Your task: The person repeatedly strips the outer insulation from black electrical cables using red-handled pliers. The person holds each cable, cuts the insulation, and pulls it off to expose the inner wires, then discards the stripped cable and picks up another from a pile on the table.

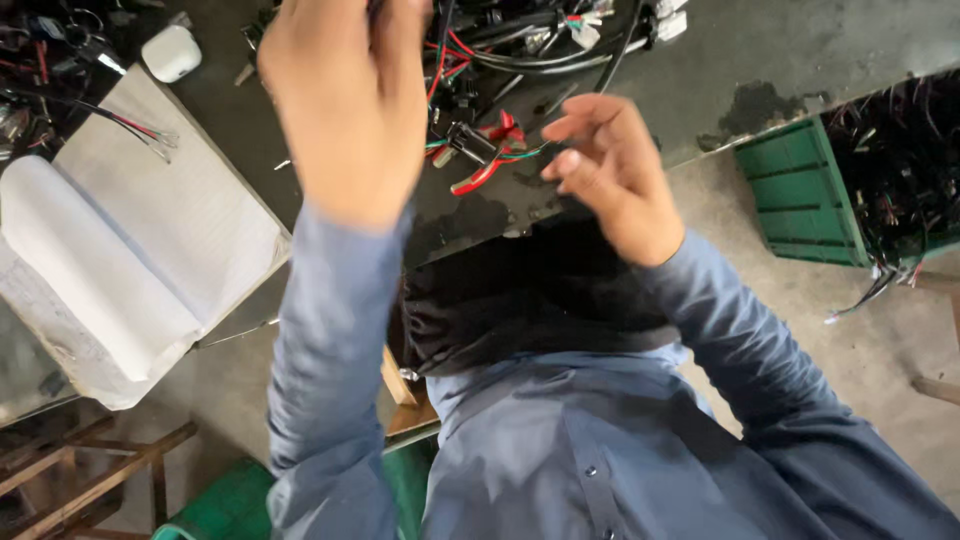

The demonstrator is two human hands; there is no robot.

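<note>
The left hand (345,105) is raised close to the camera, blurred, its fingertips cut off by the top edge, so its grip cannot be told. The right hand (610,175) hovers over the red-handled pliers (487,155) with fingers loosely curled, holding nothing. Right of the pliers, a green crate (795,195) holds tangled wiring (900,160).

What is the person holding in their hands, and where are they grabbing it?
The left hand is raised near the black, red and green wire bundle, but its grip is hidden, so cannot tell. The right hand is open, holding nothing.
</note>
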